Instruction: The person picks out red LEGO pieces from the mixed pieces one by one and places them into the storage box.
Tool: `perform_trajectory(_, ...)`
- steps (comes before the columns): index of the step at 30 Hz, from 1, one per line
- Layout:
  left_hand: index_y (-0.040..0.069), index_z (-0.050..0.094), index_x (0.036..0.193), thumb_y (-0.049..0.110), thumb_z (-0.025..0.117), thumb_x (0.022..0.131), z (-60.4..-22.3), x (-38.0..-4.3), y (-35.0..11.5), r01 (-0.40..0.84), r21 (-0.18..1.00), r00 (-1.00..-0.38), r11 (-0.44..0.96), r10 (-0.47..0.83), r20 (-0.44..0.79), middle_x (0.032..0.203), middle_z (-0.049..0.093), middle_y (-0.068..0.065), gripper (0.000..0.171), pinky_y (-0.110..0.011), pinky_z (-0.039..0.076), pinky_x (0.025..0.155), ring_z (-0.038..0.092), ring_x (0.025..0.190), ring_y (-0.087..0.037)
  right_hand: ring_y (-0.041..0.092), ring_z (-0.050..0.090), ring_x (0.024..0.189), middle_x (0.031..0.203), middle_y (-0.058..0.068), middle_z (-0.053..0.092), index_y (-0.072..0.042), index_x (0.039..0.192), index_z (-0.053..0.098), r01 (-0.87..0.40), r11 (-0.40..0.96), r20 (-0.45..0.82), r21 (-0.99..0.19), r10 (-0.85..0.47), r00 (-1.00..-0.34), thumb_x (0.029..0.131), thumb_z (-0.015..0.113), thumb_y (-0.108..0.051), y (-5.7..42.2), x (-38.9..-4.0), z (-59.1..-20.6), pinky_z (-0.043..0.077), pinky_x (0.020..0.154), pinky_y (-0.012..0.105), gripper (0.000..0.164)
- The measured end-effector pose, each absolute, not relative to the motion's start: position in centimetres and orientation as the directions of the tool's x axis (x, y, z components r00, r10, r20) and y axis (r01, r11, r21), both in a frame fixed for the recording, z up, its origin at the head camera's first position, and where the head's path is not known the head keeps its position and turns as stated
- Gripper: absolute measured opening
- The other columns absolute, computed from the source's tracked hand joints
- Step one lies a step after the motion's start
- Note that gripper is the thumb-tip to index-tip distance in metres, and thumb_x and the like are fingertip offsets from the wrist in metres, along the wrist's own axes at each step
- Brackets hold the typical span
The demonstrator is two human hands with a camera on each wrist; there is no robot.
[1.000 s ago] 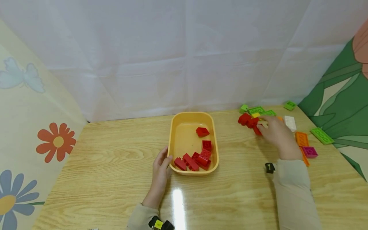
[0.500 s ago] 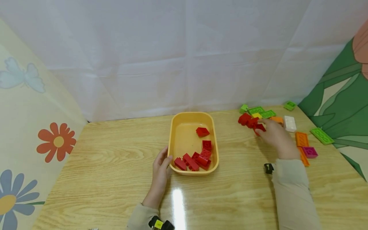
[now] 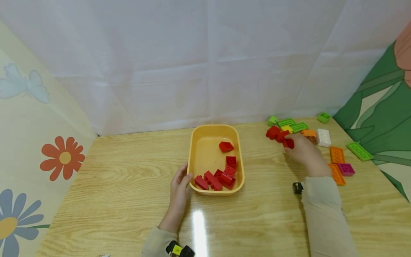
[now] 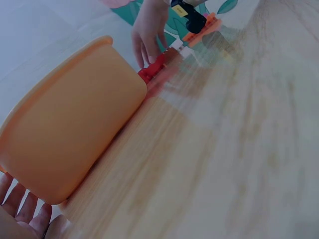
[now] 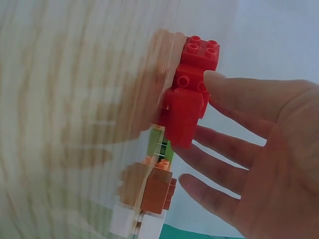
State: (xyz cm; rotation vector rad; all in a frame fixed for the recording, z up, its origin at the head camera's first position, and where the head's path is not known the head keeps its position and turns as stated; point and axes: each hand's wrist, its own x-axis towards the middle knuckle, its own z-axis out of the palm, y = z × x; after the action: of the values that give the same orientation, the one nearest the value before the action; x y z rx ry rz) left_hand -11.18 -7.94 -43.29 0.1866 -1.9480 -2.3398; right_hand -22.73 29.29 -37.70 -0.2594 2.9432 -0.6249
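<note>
A yellow plastic bin [image 3: 212, 192] stands mid-table with several red toy building bricks [image 3: 213, 181] inside, most at its near end. My left hand [image 3: 179, 189] grips its near left corner, thumb at the rim and fingers along the outer wall. At the back right, my right hand [image 3: 303, 151] pinches a red brick [image 3: 288, 143], thumb on one side and fingers behind it. More red bricks [image 3: 274, 132] touch it in a row; in the right wrist view, a studded red brick [image 5: 200, 53] stands beyond the thumb tip. The finger ends are partly hidden behind the bricks.
Behind and right of the right hand lie green plates [image 3: 299, 127], a yellow brick [image 3: 287, 129], an orange brick [image 3: 309, 135], a white brick [image 3: 323, 137], orange plates [image 3: 337, 155] and a magenta brick [image 3: 346, 170]. A white cloth [image 3: 160, 71] hangs along the table's back edge.
My right hand has shifted slightly left, and the red brick at its fingertips has turned a little. The orange brick and plate show more now. The left hand and bin stay put.
</note>
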Motion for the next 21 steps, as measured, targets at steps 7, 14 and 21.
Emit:
perform_trajectory(7, 0.005, 0.045, 0.138, 0.012, 0.049, 0.093, -43.24, -11.15, -7.97, -0.005, 0.986, -0.989, -0.169, -0.146, -0.03, 0.146, 0.044, -0.016, 0.045, -0.049, 0.037, 0.11, 0.044, 0.129, -0.024, 0.055, 0.034, 0.118, 0.13, 0.044, 0.038, 0.015, 0.13, 0.041, -0.123, 0.912, -0.108, -0.391, -0.179, -0.978, 0.086, 0.06, -0.014, 29.15, -22.44, -37.69, 0.033, 0.1, 0.07, 0.056)
perform_trajectory(14, 0.004, 0.045, 0.138, 0.012, 0.048, 0.094, -43.21, -11.17, -7.97, -0.004, 0.983, -0.989, -0.182, -0.143, -0.031, 0.147, 0.044, -0.016, 0.045, -0.05, 0.038, 0.109, 0.044, 0.129, -0.025, 0.056, 0.034, 0.118, 0.132, 0.044, 0.031, 0.014, 0.134, 0.038, -0.099, 0.931, -0.141, -0.352, -0.157, -0.977, 0.086, 0.062, -0.019, 29.01, -22.37, -37.71, 0.036, 0.098, 0.07, 0.063)
perform_trajectory(21, 0.005, 0.046, 0.137, 0.011, 0.048, 0.093, -43.19, -11.18, -7.92, -0.008, 0.985, -0.988, -0.174, -0.152, -0.035, 0.145, 0.046, -0.015, 0.044, -0.047, 0.04, 0.108, 0.046, 0.127, -0.024, 0.055, 0.035, 0.12, 0.133, 0.043, 0.037, 0.015, 0.132, 0.04, -0.109, 0.917, -0.131, -0.385, -0.171, -0.977, 0.086, 0.061, -0.016, 28.81, -22.53, -37.78, 0.034, 0.1, 0.07, 0.06)
